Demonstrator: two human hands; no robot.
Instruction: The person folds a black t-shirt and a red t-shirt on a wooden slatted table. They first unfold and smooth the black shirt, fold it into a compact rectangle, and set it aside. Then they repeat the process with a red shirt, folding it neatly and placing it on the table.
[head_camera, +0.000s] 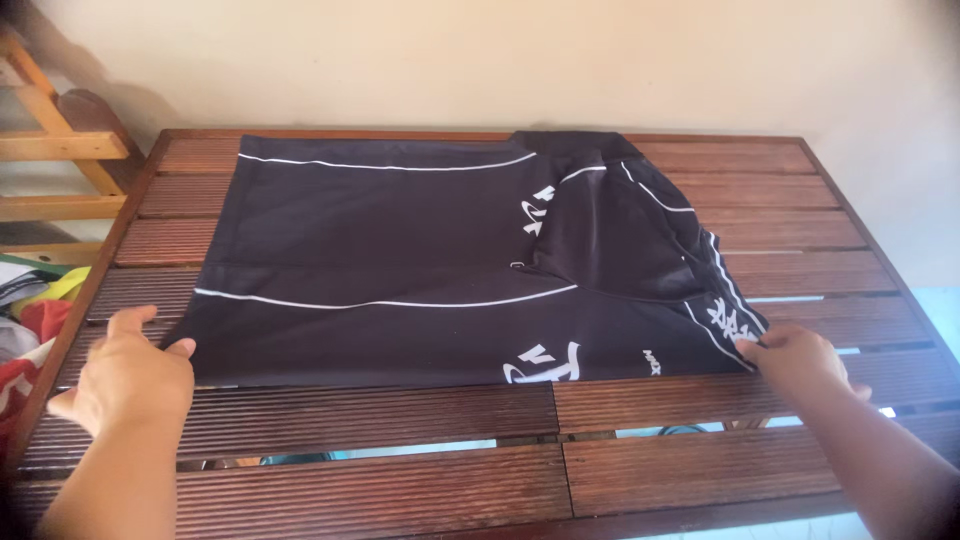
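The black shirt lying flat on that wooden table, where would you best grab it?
Probably at the near hem's two corners, reaching in from the table's front edge. The black shirt lies flat, so only its edges offer a pinchable fold; the left hand and right hand already sit there.

Single head view, looking steeply down, close over slatted table (400, 480)

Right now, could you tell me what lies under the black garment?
The black garment lies on a slatted wooden table. Its slats show around the cloth; whatever sits directly beneath is covered.
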